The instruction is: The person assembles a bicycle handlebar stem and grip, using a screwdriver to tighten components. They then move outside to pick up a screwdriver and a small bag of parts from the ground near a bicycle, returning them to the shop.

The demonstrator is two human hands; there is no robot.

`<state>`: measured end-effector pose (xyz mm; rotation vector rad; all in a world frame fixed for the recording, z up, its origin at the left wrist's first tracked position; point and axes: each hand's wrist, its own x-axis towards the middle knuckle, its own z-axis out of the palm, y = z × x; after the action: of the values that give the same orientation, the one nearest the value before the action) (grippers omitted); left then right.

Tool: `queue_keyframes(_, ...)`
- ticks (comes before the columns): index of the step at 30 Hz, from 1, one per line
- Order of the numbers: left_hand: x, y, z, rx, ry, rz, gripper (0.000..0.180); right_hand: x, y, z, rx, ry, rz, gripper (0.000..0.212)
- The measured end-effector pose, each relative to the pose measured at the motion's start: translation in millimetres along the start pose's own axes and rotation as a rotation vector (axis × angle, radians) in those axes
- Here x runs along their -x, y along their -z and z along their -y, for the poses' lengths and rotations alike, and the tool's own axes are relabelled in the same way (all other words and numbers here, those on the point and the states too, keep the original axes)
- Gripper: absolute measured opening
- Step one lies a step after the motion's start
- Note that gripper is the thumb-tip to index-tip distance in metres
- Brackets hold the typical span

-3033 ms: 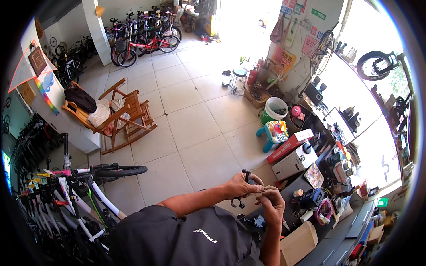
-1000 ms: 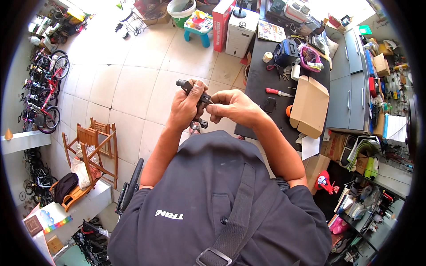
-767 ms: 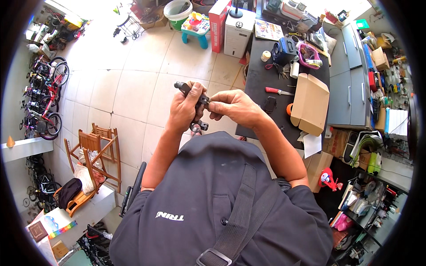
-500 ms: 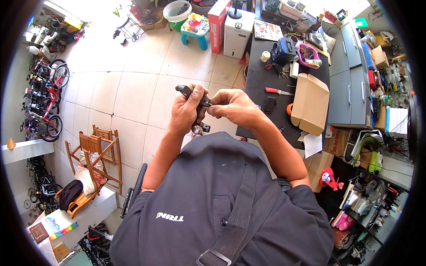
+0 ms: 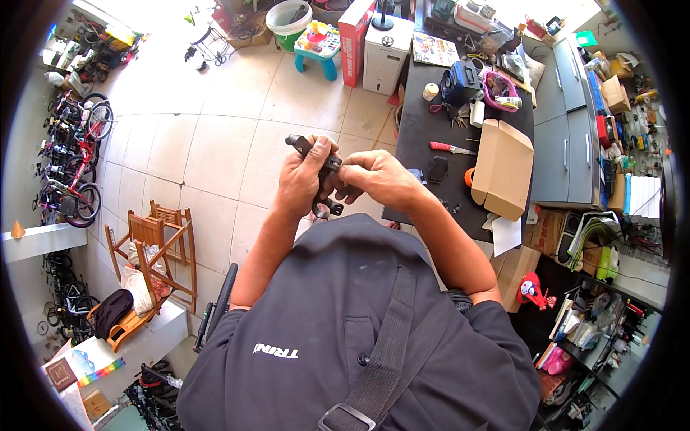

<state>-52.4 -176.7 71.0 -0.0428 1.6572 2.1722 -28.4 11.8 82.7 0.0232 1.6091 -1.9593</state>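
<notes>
In front of my chest, my left hand is wrapped round a long black metal part, which slants across the palm. Its upper end sticks out past my thumb, and a round clamp-like end with an opening shows below my fingers. My right hand meets it from the right, thumb and forefinger pinched against a small black fitting on its side. Whatever lies between those fingertips is hidden. The other right fingers curl beneath, close to the part.
A dark workbench stands to the right, with a red-handled knife, an open cardboard box and a pink basket. Folding wooden chairs stand at left. Bicycles line the left wall.
My right fingers have shifted at the fitting, and the lower ones now curl further under it. The black part has turned slightly, its lower clamp end more in view.
</notes>
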Motion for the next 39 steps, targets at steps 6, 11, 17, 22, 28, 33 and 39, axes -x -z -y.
queue_keyframes(6,-0.1,-3.2,5.0,0.198,0.086,0.007,0.031,4.5,0.6,-3.0,0.063,0.104,-0.159,0.031)
queue_keyframes(11,-3.2,-7.1,16.8,0.477,0.185,0.083,0.039,12.2,-13.0,8.7,0.068,0.232,-0.135,0.034)
queue_keyframes(17,-13.4,-7.7,33.1,0.768,0.148,0.273,0.046,16.6,-28.4,8.9,0.173,0.256,-0.213,0.025)
queue_keyframes(22,-20.8,-11.8,41.1,0.917,0.041,0.243,0.045,17.4,-27.0,1.1,0.367,0.418,-0.296,0.031)
queue_keyframes(28,-38.6,-13.8,37.9,1.004,-0.051,0.340,0.042,22.3,-32.2,11.9,0.598,0.369,-0.359,0.036)
queue_keyframes(33,-45.1,-24.9,39.4,0.989,-0.085,0.312,0.041,16.1,-28.5,9.9,0.723,0.419,-0.481,0.035)
queue_keyframes(39,-48.4,-41.4,39.4,0.630,-0.251,0.053,0.032,6.7,-20.3,4.2,0.895,0.567,-0.745,0.030)
